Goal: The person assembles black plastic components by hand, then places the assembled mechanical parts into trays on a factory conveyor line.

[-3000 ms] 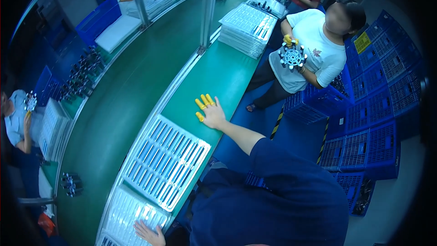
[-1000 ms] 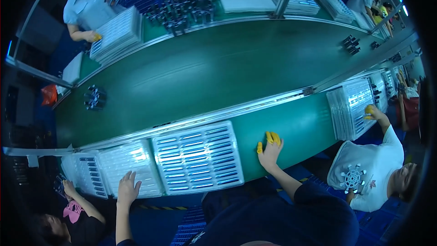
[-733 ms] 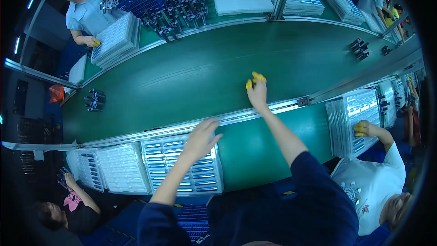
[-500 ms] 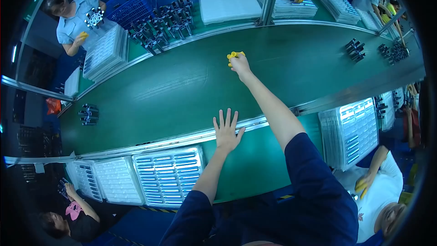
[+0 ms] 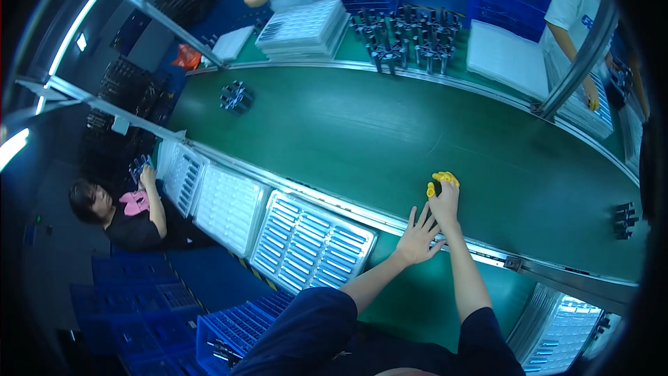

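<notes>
As L hand [image 5: 417,242] splays wide by the metal rail [image 5: 351,207], a clear silver-ribbed tray [image 5: 323,215] lies near, to its L; R hand [image 5: 445,202] curls over green belt [image 5: 348,125], can't see if it's gripping. Co-worker's white shirt [image 5: 572,8]: print, too small to read.

Ahead of my right fingers [image 5: 445,177] the green belt [image 5: 334,125] lies open; a black part [image 5: 237,97] stands far left; the white tray [image 5: 371,237] blocks the bench [image 5: 417,299] left of me.
</notes>
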A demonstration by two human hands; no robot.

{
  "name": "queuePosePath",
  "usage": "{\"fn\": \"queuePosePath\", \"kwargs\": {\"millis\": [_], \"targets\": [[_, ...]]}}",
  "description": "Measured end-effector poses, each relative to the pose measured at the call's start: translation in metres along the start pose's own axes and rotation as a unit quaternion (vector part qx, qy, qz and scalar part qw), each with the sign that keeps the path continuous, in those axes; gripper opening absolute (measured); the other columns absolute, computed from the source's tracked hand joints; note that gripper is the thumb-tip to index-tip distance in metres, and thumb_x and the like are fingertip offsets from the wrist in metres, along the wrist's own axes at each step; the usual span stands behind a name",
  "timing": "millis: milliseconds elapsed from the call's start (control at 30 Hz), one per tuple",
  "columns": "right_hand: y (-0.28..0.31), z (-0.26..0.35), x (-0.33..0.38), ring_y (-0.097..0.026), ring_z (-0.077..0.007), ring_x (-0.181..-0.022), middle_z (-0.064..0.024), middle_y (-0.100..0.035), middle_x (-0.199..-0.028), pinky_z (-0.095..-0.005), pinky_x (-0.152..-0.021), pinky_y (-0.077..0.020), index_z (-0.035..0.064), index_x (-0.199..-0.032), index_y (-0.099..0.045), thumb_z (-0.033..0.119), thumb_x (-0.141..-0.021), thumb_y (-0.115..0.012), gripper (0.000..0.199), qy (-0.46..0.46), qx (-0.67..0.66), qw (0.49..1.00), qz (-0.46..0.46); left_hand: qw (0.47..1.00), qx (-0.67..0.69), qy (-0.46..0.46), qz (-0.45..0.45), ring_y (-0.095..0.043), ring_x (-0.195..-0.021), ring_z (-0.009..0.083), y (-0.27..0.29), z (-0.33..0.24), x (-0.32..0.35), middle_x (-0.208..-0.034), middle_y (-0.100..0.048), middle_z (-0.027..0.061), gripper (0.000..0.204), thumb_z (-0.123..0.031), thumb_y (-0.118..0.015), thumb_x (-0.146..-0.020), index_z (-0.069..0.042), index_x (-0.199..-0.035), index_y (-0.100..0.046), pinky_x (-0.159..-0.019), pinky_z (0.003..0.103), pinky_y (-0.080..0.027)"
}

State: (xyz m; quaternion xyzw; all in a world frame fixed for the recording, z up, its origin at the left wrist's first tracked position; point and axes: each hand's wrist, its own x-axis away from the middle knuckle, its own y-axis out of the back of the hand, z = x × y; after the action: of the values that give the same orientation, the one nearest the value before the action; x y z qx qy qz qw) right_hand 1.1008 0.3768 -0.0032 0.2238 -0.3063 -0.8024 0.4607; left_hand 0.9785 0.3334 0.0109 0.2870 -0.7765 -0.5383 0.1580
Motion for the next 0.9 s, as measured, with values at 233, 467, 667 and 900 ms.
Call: {"fn": "queuePosePath", "kwargs": {"millis": [233,467,667,900], "targets": [[-0.009,0.015,0.038,-0.046,-0.0387,-0.108,-0.0233,-0.050,-0.113,-0.0438,-0.096,-0.0359,-0.0015,-0.115,-0.052,0.007,-0.074,-0.060,0.043,0.026,0.057,0.995,0.071,1.000,0.015,0.007,0.012,-0.019,-0.133,0.0371,0.001,0.004,0.032,-0.137,-0.033,0.0183,0.055,-0.042,-0.043,-0.086,-0.008,-0.130,-0.042,-0.108,0.059,-0.005],[-0.036,0.036,0.074,-0.031,-0.0351,-0.128,-0.0197,-0.040,-0.134,-0.0422,-0.106,-0.0252,-0.0016,-0.126,-0.044,0.016,-0.085,-0.050,0.045,0.180,0.189,0.965,0.034,0.998,0.050,0.010,-0.029,-0.024,-0.132,0.0378,0.013,0.004,0.086,-0.134,-0.041,0.0177,0.053,-0.041,-0.040,-0.086,-0.009,-0.128,-0.045,-0.107,0.061,-0.005],[0.005,0.019,0.092,-0.030,-0.0359,-0.129,-0.0209,-0.038,-0.136,-0.0401,-0.106,-0.0262,-0.0008,-0.131,-0.039,0.019,-0.087,-0.049,0.049,0.140,0.249,0.956,0.067,0.987,0.102,-0.043,-0.117,-0.031,-0.127,0.0374,-0.019,-0.018,0.083,-0.129,-0.045,0.0164,0.046,-0.041,-0.047,-0.082,-0.012,-0.118,-0.054,-0.107,0.059,-0.013],[-0.027,-0.006,-0.044,-0.057,-0.0323,-0.100,-0.0204,-0.060,-0.105,-0.0389,-0.088,-0.0445,-0.0005,-0.107,-0.058,0.013,-0.079,-0.056,0.031,-0.018,0.053,0.998,0.038,0.996,-0.001,0.028,-0.088,-0.019,-0.135,0.0336,-0.029,0.037,0.045,-0.143,-0.030,0.0125,0.057,-0.046,-0.042,-0.087,-0.016,-0.135,-0.039,-0.109,0.052,-0.011]]}}
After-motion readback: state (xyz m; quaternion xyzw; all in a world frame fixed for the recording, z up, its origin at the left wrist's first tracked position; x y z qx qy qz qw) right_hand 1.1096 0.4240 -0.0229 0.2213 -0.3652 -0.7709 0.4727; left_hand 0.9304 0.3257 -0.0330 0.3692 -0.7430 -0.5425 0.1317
